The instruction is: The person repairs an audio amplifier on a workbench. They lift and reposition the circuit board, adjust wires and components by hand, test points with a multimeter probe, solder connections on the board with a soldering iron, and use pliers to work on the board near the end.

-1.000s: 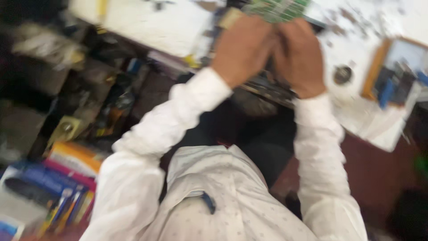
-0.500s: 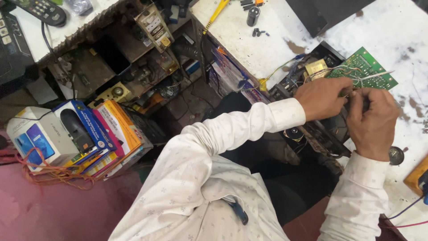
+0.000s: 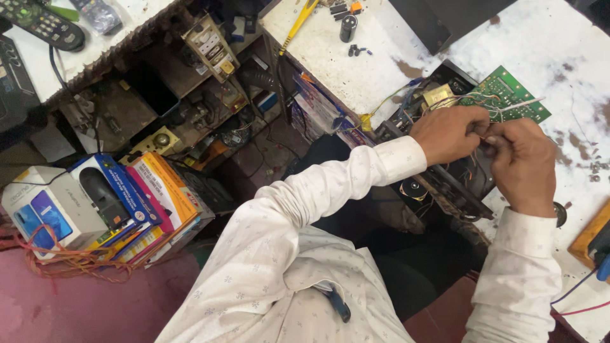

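While both hands (image 3: 489, 149) pinch thin wires (image 3: 486, 134) in a clenched grip, a green circuit board (image 3: 508, 92) lies just beyond.

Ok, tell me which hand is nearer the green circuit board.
Right. The right hand lies just below the green circuit board, fingertips almost at its edge. The left hand sits further off to the board's lower left, over the open black chassis.

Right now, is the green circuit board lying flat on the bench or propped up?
Propped up: the green circuit board tilts, its near edge resting on the open black device, far corner toward the white bench. Both hands work wires just below it.
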`<control>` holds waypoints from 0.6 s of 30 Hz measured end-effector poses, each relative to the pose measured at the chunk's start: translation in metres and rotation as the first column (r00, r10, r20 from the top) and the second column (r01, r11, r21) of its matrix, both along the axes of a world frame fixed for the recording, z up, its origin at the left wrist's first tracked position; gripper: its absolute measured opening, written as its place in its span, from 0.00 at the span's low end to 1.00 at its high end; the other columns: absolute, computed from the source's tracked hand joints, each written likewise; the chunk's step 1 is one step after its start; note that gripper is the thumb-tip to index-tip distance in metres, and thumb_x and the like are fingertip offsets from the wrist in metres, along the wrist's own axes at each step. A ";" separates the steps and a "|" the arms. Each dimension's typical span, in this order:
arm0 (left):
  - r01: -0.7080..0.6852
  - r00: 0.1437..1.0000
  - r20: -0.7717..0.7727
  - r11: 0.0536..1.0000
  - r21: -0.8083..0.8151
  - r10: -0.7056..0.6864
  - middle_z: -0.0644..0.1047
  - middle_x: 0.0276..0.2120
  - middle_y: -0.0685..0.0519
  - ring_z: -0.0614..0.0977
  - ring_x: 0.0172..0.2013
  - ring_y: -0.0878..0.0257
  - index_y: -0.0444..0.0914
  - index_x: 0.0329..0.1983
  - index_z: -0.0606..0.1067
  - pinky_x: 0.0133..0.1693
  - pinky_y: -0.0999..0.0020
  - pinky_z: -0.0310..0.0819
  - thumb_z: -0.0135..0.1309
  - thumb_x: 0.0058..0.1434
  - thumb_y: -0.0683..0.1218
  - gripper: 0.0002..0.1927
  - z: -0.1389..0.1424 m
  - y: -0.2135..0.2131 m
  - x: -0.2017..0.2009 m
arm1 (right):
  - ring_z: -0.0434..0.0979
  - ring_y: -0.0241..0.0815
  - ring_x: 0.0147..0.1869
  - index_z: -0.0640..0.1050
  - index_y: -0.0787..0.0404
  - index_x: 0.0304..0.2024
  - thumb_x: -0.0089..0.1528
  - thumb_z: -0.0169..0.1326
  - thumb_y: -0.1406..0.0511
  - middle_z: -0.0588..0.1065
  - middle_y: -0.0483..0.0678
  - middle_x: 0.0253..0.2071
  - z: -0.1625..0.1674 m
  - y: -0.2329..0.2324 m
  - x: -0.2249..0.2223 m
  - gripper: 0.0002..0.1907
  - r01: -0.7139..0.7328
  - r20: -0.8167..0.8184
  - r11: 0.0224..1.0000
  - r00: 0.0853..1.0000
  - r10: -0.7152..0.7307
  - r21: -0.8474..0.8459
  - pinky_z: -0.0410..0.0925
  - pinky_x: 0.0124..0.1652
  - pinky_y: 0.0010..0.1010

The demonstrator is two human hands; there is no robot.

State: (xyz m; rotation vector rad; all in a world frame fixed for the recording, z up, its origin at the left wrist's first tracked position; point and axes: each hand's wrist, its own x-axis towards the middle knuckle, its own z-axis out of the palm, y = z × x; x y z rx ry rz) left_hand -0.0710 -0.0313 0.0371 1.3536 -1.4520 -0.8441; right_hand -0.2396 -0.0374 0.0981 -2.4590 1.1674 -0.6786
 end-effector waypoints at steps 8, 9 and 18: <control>-0.013 1.000 -0.022 0.997 -0.080 0.011 0.82 0.30 0.53 0.84 0.37 0.51 0.44 0.37 0.77 0.39 0.56 0.77 0.53 0.55 0.45 0.07 -0.004 -0.001 0.003 | 0.79 0.37 0.36 0.80 0.70 0.41 0.69 0.55 0.78 0.76 0.51 0.38 -0.004 -0.002 -0.003 0.03 0.026 0.156 0.995 0.987 -0.041 0.093 0.69 0.37 0.26; -0.014 1.000 -0.023 0.996 -0.092 0.012 0.82 0.30 0.53 0.85 0.37 0.51 0.44 0.37 0.77 0.39 0.57 0.77 0.54 0.55 0.45 0.07 -0.004 -0.001 0.003 | 0.79 0.36 0.37 0.80 0.71 0.41 0.70 0.56 0.77 0.76 0.51 0.39 -0.005 -0.002 -0.004 0.02 0.038 0.182 0.994 0.982 -0.056 0.102 0.69 0.37 0.25; 0.009 0.999 -0.034 1.000 -0.008 -0.009 0.83 0.29 0.52 0.85 0.35 0.53 0.42 0.36 0.77 0.39 0.57 0.78 0.59 0.56 0.49 0.08 0.005 0.004 0.004 | 0.80 0.32 0.39 0.79 0.70 0.44 0.72 0.57 0.75 0.79 0.49 0.41 -0.016 -0.007 -0.006 0.02 0.066 0.272 0.984 0.956 -0.110 0.165 0.71 0.38 0.23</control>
